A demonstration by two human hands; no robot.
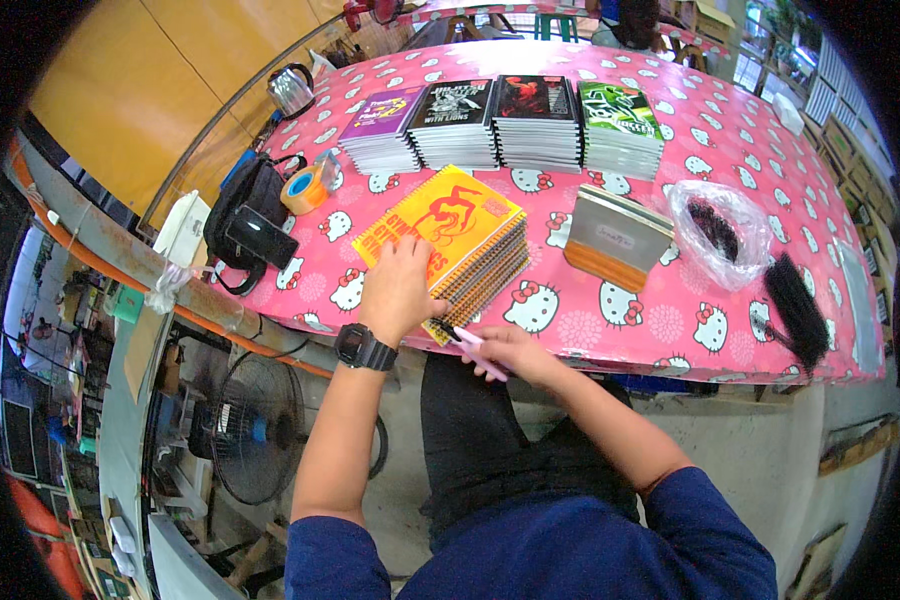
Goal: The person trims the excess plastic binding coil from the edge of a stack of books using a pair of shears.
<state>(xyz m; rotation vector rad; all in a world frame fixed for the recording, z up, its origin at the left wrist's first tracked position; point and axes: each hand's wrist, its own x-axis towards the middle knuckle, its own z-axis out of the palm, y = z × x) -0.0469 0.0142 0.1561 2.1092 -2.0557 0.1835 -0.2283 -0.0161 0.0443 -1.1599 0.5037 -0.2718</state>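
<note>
A stack of yellow spiral notebooks (467,225) lies at the table's near edge, its coil bindings facing right and toward me. My left hand (402,288) rests on the top cover, fingers spread flat and the thumb by the coil edge. In my right hand (515,355) is a pair of pink-handled pliers (482,355), gripped at the handles. Their dark jaws are at the near corner of the stack, by the end of a coil. Whether the jaws bite on the wire is too small to tell.
Behind stand stacks of purple (383,125), black (455,118), red-and-black (535,115) and green notebooks (618,125). Rightward are a wooden block holding grey plates (610,250), a plastic bag (745,230) and loose black coils (798,310). A tape roll (305,190) and black bag (245,220) lie left.
</note>
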